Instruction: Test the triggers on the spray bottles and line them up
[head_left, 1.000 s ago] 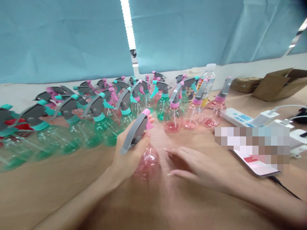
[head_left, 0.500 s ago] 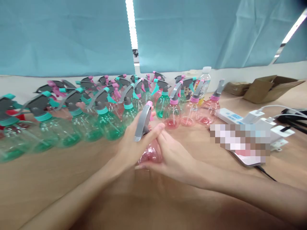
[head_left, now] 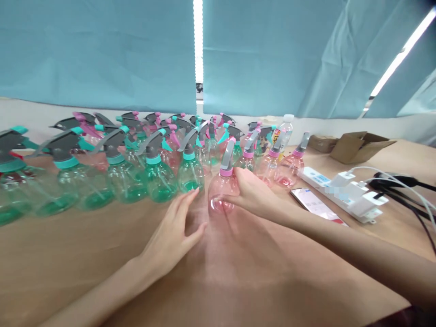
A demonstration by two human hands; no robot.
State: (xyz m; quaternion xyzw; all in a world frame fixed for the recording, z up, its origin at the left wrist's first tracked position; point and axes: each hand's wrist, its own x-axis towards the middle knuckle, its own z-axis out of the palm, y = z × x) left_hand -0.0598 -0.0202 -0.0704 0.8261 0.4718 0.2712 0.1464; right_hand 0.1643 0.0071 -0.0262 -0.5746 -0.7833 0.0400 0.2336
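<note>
Blue sheeting (head_left: 102,54) backs a crowded table (head_left: 190,281)

Near the table's middle, one pink spray bottle (head_left: 221,188) stands upright in the right hand (head_left: 254,190), thumb across its belly, fingers mostly hidden behind; whether its base touches the table I can't tell. The left hand (head_left: 172,231) is spread and holds nothing, just short of the green bottles (head_left: 160,181). A knock looks the likeliest trouble — these round bodies sit close, and a sideways shove could tip one of the pink bottles (head_left: 288,170) beyond; smooth plastic might also slip if the thumb slackened. Tinted see-through walls deepen in colour at the bottom; liquid or thicker plastic, I can't say. Farther right, a clear capped bottle (head_left: 286,131) stands at the back; a power strip (head_left: 315,177) and phone (head_left: 316,204) lie nearer — a spill there would be worst; the cardboard box (head_left: 357,147) gapes open, its contents out of sight.
</note>
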